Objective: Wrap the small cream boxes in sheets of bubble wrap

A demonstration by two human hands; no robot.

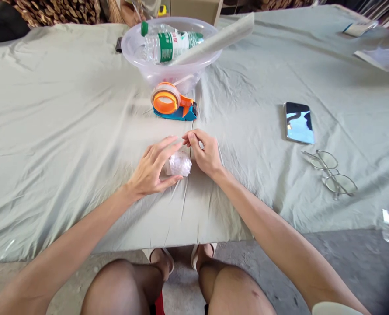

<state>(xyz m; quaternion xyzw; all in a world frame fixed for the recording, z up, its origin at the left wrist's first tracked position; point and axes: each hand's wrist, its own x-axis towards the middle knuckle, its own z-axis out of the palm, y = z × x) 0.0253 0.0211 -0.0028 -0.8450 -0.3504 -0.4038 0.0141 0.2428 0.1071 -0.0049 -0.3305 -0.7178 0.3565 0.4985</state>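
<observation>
A small crumpled bundle of clear, shiny plastic, possibly bubble wrap (180, 164), lies on the cloth in front of me. My left hand (155, 164) curves around its left side, thumb below and fingers above, spread apart rather than clenched. Just up and to the right of the bundle, my right hand (205, 151) has its thumb and fingertips pinched together. Whatever may be between them is too small to make out. Beyond both hands sits an orange and blue tape dispenser (175, 105) with a roll of clear tape on it.
Behind the dispenser stands a translucent plastic basin (133, 54) holding a green-labelled bottle (171, 46) and a rolled white sheet (224, 37). A phone (299, 122) and eyeglasses (332, 173) lie to the right on the cloth-covered table (66, 131). Another person's hand (130, 15) shows behind the basin.
</observation>
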